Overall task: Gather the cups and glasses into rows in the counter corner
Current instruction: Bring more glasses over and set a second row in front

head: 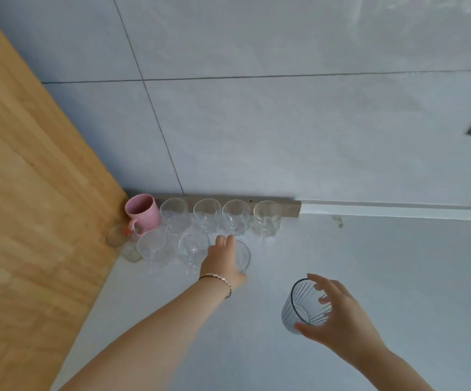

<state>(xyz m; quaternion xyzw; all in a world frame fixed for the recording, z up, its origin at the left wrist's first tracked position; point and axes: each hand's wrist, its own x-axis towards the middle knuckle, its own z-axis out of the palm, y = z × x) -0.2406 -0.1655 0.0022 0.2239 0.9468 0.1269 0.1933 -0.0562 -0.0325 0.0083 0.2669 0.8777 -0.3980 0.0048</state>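
White counter (pixel 369 277) corner, cups and glasses lined up by the tiled wall (pixel 285 122).
Left hand (pixel 223 261) wrapped around a clear glass (pixel 242 256) in the front row; right hand (pixel 338 314) gripping a ribbed glass (pixel 302 306), fingers spread, well apart.

A pale tiled wall (pixel 285 122), crossed by thin dark grout lines, is seen behind a white desk (pixel 369 263). Left of the wall, a wooden panel (pixel 31 207) is met at the corner. Soft light is reflected.

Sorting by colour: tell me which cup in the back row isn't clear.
The pink mug at the row's left end, in the corner; the other four are clear glass.
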